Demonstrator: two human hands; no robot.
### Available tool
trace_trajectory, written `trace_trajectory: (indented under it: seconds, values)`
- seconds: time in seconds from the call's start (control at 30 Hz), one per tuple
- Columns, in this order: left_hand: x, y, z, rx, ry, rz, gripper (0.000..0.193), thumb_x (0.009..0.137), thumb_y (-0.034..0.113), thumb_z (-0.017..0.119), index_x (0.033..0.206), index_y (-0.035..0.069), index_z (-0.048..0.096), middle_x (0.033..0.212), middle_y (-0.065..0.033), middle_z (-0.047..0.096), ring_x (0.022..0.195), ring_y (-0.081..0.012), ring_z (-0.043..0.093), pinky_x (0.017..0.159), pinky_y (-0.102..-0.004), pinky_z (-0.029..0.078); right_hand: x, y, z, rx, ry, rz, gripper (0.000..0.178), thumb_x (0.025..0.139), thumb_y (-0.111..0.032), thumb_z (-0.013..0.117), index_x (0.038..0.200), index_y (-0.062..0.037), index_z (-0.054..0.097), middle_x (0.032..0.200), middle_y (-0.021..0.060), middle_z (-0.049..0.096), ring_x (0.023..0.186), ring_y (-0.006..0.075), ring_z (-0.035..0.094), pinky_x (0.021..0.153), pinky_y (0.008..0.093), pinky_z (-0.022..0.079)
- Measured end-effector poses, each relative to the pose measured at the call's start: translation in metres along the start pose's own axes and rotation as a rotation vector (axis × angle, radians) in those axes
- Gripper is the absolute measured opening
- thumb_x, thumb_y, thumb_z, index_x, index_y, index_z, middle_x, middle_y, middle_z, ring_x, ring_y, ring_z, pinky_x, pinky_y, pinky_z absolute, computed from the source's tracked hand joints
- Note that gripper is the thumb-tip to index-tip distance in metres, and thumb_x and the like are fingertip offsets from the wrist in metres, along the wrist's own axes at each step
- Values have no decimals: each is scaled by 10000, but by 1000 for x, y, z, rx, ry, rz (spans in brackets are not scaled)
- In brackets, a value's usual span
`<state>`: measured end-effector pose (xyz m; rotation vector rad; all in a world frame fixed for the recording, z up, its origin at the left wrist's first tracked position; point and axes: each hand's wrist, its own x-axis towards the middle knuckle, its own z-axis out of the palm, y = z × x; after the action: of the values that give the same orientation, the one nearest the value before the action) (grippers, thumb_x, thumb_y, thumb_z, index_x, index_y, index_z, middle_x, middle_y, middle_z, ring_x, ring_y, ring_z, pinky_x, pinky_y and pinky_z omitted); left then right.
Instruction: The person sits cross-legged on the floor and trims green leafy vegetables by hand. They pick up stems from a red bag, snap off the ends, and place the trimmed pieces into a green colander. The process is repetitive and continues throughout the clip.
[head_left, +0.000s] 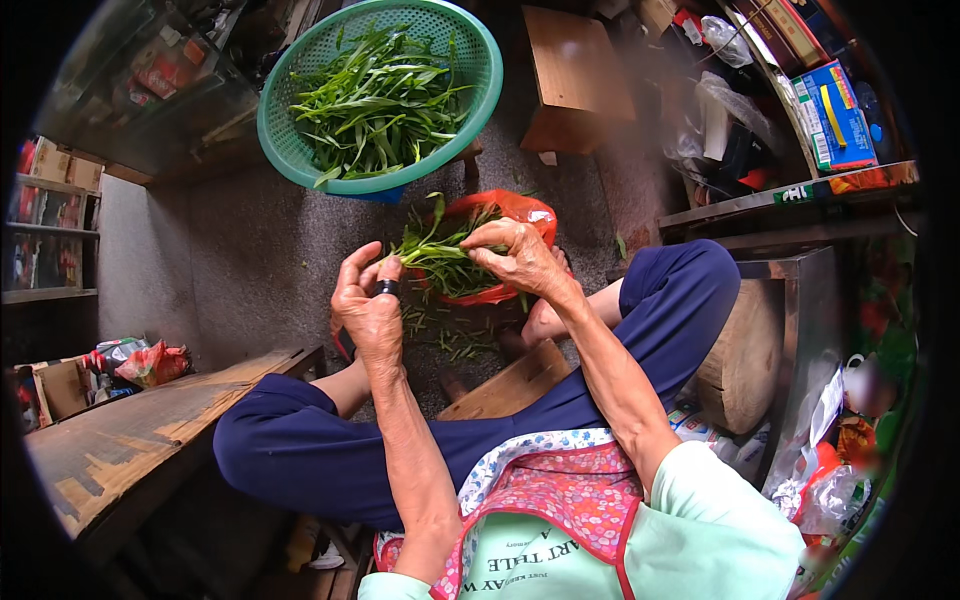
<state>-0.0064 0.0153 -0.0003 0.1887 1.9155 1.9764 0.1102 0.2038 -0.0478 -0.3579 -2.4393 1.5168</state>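
Between my hands, over a red plastic bag (527, 212), is a small bunch of leafy green vegetable stems (432, 247). My left hand (368, 300) has thumb and fingers closed on the stems' left end, and a black band sits on one of its digits. Opposite it, my right hand (518, 256) pinches the greens with thumb and forefinger; its other fingers curl in. More greens (455, 278) lie in the open bag below. Beyond my hands stands a green plastic colander (482, 115) heaped with long leafy greens (385, 100).
Bits of stem (465, 340) litter the dark floor by the bag. A wooden stool (510, 382) is between my legs. At left runs a worn wooden bench (150, 430); a wooden box (575, 75) stands beyond. Cluttered shelves (800, 200) line the right side.
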Motion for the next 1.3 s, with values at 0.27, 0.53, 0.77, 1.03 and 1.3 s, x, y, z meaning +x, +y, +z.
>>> trace_trajectory:
  seconds: [0.27,0.53,0.77,1.03,1.3]
  values:
    - [0,-12,-11,-315,138,-35,276,882,61,734,1112,-23,606,944,-94,716,811,-114,657,754,-212,491,-3,-42,2,-78,9,17,132,808,-73,690,911,-4,736,827,96,685,779,213,670,720,331,530]
    - [-7,-26,-12,-616,165,-149,174,897,75,727,1025,69,608,994,-95,714,888,-126,663,763,-236,513,-10,-32,27,498,446,431,161,846,-136,667,756,-9,705,671,32,668,591,108,619,565,264,492]
    - [-9,-25,-11,-388,38,2,224,909,74,715,1112,-8,667,986,-89,714,864,-123,658,762,-236,507,2,-52,-7,489,451,266,183,888,-183,747,970,-24,708,803,-8,675,642,27,568,540,184,441]
    - [-14,-8,-8,-262,-215,-128,249,882,91,747,1097,-29,713,941,-52,719,841,-103,657,769,-222,502,23,-87,12,277,-157,228,261,759,-215,816,911,-11,760,671,107,687,601,128,619,596,302,504]
    - [-20,1,-5,100,-352,-131,65,894,11,681,920,-37,716,813,-47,700,719,-74,624,666,-218,479,32,-71,-11,-478,36,-39,78,767,-100,689,765,-27,715,683,187,644,630,341,651,595,394,525]
